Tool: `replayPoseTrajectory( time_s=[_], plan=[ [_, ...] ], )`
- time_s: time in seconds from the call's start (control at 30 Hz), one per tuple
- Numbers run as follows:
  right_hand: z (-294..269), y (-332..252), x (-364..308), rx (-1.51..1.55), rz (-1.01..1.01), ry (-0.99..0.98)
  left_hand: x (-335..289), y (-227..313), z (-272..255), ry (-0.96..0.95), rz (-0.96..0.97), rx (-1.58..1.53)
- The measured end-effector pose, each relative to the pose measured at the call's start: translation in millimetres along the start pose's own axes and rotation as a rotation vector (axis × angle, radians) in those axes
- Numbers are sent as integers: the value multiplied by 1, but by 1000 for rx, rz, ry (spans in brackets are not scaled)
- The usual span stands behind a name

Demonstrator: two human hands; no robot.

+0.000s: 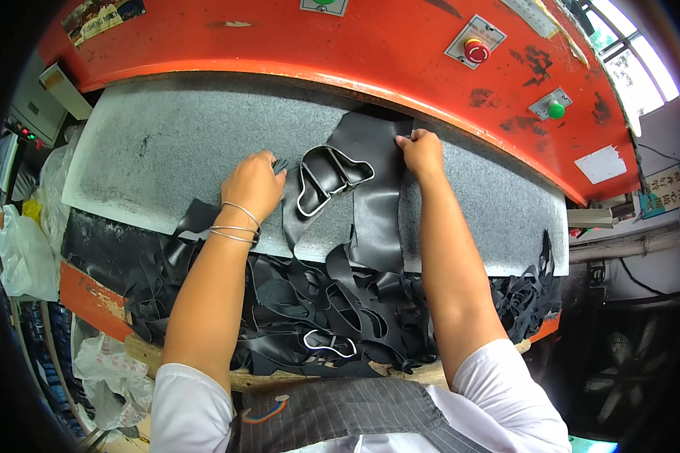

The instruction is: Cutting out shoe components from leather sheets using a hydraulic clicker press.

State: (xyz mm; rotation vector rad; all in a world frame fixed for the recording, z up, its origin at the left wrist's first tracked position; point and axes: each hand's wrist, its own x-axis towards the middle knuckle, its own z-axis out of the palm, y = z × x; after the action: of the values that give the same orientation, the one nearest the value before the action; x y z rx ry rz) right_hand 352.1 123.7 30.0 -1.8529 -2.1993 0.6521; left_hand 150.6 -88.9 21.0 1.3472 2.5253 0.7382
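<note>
A black leather-like sheet (pixel 378 181) lies over the grey pad of the press, its lower end hanging toward the heap of scraps. On the sheet stands a metal cutting die (pixel 332 181), a curved steel outline with a crossbar inside. My right hand (pixel 421 151) pinches the sheet's upper right edge between thumb and fingers. Left of the die, my left hand (pixel 253 185) is closed, and thin dark strips (pixel 279 165) stick out past its fingertips; its palm side is hidden. A second cutting die (pixel 330 343) with a pale rim rests among the scraps near my apron.
Tangled black offcuts (pixel 302 294) cover the near ledge. Beyond the pad (pixel 166 151) spans an orange machine beam (pixel 317 45) with a red stop button (pixel 476 50) and a green button (pixel 556 110). Plastic bags (pixel 26 253) hang at left; a dark fan (pixel 619 370) stands lower right.
</note>
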Motion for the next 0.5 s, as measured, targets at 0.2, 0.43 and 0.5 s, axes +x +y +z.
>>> replayPoseTrajectory(
  time_s=[0.2,0.43,0.5],
  plan=[
    [3,39,-45,269,-611,13,-59,0,-10,-86,284,-222],
    [16,30,-55,72,-849,-128,-96,-3,11,-146,471,-181],
    [22,32,-53,89,-830,-139,-97,-5,11,-185,465,-204]
  ],
)
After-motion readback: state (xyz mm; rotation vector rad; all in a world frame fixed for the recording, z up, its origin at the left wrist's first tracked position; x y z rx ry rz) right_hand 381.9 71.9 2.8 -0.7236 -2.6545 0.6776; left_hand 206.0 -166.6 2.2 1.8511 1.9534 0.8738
